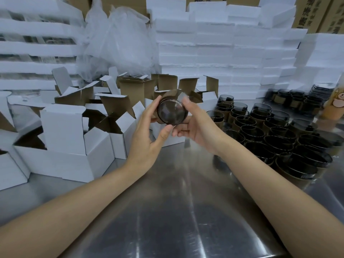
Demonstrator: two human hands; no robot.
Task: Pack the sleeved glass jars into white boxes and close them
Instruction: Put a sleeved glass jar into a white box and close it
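grip: you hold one dark glass jar (172, 112) between both hands, its round base turned toward you.
left hand (149, 131): curled on the jar's left side, thumb tip under the base edge.
right hand (195, 127): wrapped on the right side, fingers below, thumb on the upper edge.
where: the jar is in the air above the steel table (167, 211), in front of the open boxes.
open white boxes (63, 127): a cluster to your left and behind the jar, flaps up; more than ten, exact count unclear.
sleeved jars (270, 131): packed rim to rim on your right, well over twenty.
closed boxes (214, 53): stacked in a wall behind, too many to count.
plastic bag (119, 38): one, crumpled, left of that wall.
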